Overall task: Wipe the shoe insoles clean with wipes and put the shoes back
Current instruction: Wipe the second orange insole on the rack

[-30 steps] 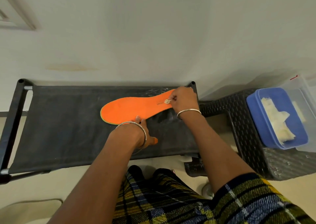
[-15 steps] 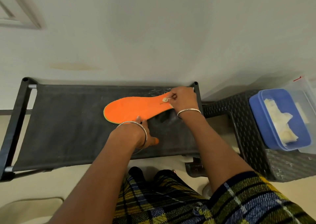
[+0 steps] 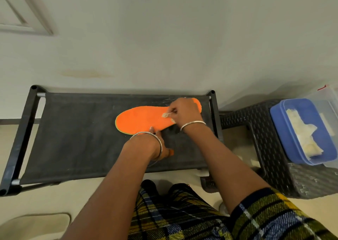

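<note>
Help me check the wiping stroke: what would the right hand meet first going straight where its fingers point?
Likely more insole: the right hand, pinching a wipe, points left along it toward the toe. The left hand presses the near edge, probably clear of that line.

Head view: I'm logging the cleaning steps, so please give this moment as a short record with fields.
surface: black fabric rack shelf
insole: orange insole lying flat on the shelf, broad end to the left
right hand: right hand pinches a small wadded wipe against the insole
left hand: left hand rests on the shelf, a fingertip at the insole's near edge
supply: pale wipes in a blue container on a dark wicker stool, right of the shelf
shoes: none clearly in view
</note>
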A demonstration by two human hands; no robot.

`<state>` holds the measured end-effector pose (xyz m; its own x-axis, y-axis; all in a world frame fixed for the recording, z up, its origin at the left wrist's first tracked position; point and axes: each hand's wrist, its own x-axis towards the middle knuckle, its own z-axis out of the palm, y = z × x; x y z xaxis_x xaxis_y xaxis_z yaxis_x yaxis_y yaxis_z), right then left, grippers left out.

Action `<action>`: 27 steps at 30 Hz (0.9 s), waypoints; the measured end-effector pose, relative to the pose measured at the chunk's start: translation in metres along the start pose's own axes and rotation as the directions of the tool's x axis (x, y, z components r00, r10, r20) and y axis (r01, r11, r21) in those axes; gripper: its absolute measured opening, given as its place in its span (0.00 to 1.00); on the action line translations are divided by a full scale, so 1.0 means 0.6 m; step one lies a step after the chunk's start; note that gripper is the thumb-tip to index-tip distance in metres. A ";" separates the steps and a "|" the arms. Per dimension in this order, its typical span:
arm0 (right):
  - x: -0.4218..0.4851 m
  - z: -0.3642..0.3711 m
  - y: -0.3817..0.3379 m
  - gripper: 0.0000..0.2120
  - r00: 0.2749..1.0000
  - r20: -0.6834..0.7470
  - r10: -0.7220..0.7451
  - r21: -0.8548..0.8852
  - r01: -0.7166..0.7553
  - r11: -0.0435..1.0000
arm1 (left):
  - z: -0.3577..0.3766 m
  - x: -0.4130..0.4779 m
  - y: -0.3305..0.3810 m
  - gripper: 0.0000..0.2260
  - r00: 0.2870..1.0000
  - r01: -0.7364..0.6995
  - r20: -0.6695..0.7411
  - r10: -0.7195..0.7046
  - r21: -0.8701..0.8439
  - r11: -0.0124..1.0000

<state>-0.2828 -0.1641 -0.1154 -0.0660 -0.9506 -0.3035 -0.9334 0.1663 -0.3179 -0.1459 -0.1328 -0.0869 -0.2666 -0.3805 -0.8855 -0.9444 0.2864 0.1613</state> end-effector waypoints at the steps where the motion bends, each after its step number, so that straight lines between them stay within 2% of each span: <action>1: -0.001 -0.012 0.022 0.07 0.996 -0.048 0.071 0.012 -0.071 0.997 | 0.000 0.000 -0.002 0.39 1.000 -0.004 0.004 0.004 0.008 1.000; 3: -0.006 -0.026 0.055 0.08 0.972 -0.149 0.181 0.015 -0.181 0.983 | -0.002 -0.002 -0.005 0.39 1.000 -0.011 0.007 0.011 0.012 1.000; 5: -0.008 -0.023 0.058 0.09 0.966 -0.164 0.198 -0.004 -0.201 0.980 | -0.003 -0.005 -0.004 0.39 1.000 -0.008 0.005 0.008 0.020 1.000; 8: -0.002 -0.002 0.017 0.09 0.988 -0.109 0.105 0.023 -0.104 0.994 | -0.002 -0.005 0.002 0.39 1.000 0.001 -0.008 -0.001 0.014 1.000; 12: -0.005 0.029 -0.049 0.12 0.995 -0.019 -0.099 -0.008 0.099 0.995 | -0.001 -0.002 0.004 0.39 1.000 -0.007 -0.024 0.007 -0.020 1.000; 14: -0.004 0.028 -0.045 0.11 0.991 0.007 -0.134 -0.012 0.134 0.991 | -0.002 -0.003 0.005 0.39 1.000 -0.008 -0.026 0.008 -0.013 1.000; 17: 0.003 0.003 0.004 0.07 0.999 -0.036 -0.007 0.057 0.009 0.998 | -0.002 -0.007 0.003 0.39 1.000 -0.001 -0.009 0.001 -0.006 1.000; 21: -0.004 -0.023 0.065 0.07 0.954 -0.215 0.209 0.079 -0.196 0.977 | -0.004 -0.006 -0.005 0.39 1.000 -0.010 0.011 0.010 -0.002 1.000; 23: -0.003 -0.020 0.058 0.08 0.958 -0.200 0.204 0.027 -0.202 0.979 | -0.004 -0.004 -0.003 0.39 1.000 -0.003 0.007 0.003 0.000 1.000; 27: 0.005 0.008 -0.007 0.10 0.995 -0.086 0.051 0.036 -0.048 0.998 | -0.003 -0.005 0.007 0.39 1.000 0.009 -0.010 -0.009 -0.002 1.000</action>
<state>-0.2772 -0.1663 -0.1190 -0.1433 -0.9599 -0.2409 -0.9159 0.2208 -0.3352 -0.1492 -0.1323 -0.0827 -0.2596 -0.3916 -0.8828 -0.9472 0.2813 0.1538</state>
